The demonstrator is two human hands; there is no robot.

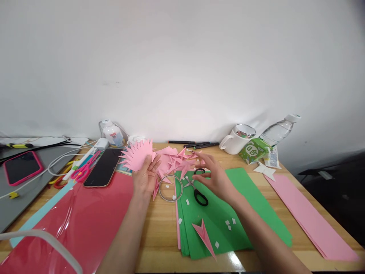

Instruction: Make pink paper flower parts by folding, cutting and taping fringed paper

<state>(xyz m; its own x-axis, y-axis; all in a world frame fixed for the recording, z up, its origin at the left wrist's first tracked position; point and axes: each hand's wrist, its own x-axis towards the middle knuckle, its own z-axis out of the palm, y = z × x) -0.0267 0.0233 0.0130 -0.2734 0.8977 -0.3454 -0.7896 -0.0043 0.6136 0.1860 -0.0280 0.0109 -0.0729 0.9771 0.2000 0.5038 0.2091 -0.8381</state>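
Observation:
My left hand [146, 176] is closed on a pink paper piece with a jagged, spiky edge [137, 156], the thumb pressed on its front. Over the green paper stack [246, 194], my right hand [212, 173] is raised with fingers apart and slightly curled; I see nothing held in it. Just below its fingers lie black-handled scissors [201, 198]. Between the hands rests a roll of tape [161, 192]. Behind them is a pile of folded pink paper pieces [176, 161]. One folded pink paper piece [204, 238] lies on the green stack's near part, among several small white squares [217, 244].
Red sheets in clear film [94, 224], a black phone [103, 167] and pink scissors [84, 167] lie left. Along the wall stand a white bottle [113, 133], several markers [205, 145], a mug [238, 140] and a tilted water bottle [276, 131]. Pink strips [310, 217] lie right.

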